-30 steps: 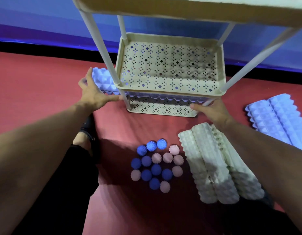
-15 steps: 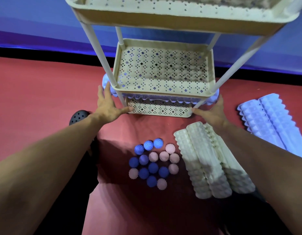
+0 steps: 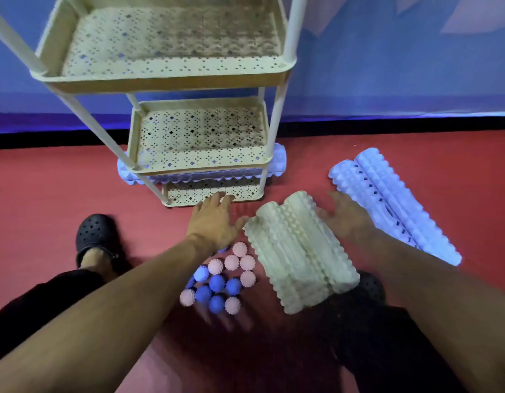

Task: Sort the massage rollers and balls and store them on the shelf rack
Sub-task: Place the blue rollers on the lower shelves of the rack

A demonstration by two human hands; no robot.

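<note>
Hands sit on both sides of the cream rollers (image 3: 299, 251) at centre: left hand (image 3: 214, 222), right hand (image 3: 344, 219), fingers wide, holding nothing. Rollers point toward the rack (image 3: 166, 80).

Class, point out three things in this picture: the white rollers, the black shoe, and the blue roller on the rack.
white rollers (image 3: 299, 251), head view, ridged top of the bundle
black shoe (image 3: 94, 233), head view, perforated toe
blue roller (image 3: 279, 157), head view, right end sticking out from the bottom shelf
</note>
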